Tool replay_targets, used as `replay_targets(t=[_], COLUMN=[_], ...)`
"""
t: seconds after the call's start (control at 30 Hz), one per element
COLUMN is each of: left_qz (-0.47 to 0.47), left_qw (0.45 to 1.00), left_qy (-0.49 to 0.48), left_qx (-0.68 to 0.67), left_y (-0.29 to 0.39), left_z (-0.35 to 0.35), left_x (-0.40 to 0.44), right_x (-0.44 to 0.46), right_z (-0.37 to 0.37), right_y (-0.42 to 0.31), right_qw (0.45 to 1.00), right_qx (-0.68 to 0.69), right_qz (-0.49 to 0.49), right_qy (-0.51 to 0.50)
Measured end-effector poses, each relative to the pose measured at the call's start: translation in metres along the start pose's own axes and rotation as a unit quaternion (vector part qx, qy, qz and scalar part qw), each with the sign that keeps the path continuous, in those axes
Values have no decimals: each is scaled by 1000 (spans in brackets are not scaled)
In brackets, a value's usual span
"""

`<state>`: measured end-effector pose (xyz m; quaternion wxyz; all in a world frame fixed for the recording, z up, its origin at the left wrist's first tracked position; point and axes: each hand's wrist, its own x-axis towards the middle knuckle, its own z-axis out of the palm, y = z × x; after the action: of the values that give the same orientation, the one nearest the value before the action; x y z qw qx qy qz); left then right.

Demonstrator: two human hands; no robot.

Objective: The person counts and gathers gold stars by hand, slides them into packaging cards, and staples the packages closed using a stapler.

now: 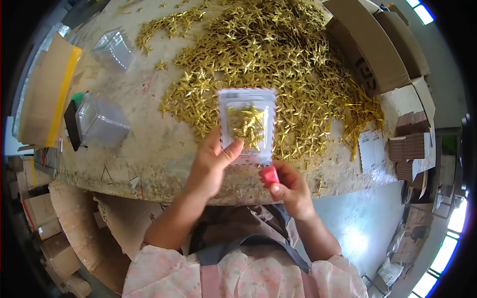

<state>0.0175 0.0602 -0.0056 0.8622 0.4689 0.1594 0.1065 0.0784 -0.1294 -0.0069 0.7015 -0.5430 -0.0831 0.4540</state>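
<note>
My left hand (211, 161) grips a flat clear-windowed pouch (246, 102) by its lower left side, thumb over the front. Gold stars (248, 121) show through the pouch's window, and its border looks red-and-white striped. Closed in my right hand (293, 191) is a small pink-red handheld tool (270, 175) whose exact kind I cannot make out. Its dark tip is at the pouch's lower right corner; whether it touches, I cannot tell. Behind the pouch, a big heap of loose gold stars (268, 44) spreads over the worktable (154, 169).
Two clear plastic containers (104, 121) (113, 49) stand on the left, near a cardboard piece with yellow tape (47, 94). On the right are a cardboard box (367, 44), stacked brown cards (410, 149) and white printed cards (371, 151). Open cartons (79, 218) sit below the table edge.
</note>
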Motion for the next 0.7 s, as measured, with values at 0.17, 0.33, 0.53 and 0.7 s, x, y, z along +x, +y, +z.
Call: replay_targets(t=[0.17, 0.33, 0.53, 0.7], left_qz=[-61, -10, 59, 14], left_qw=[980, 973, 988, 984], left_qy=[-155, -80, 79, 16], left_qx=[109, 214, -115, -178], left_y=[40, 46, -51, -61], left_z=[-12, -5, 36, 33], left_x=[12, 16, -33, -36], right_x=[8, 12, 13, 13], right_z=[-14, -15, -1, 13], right_y=[-16, -10, -6, 7], right_qw=[998, 997, 997, 995], right_qx=[-9, -9, 38, 12], right_qz=[-37, -36, -67, -100], right_qy=[-53, -63, -20, 8])
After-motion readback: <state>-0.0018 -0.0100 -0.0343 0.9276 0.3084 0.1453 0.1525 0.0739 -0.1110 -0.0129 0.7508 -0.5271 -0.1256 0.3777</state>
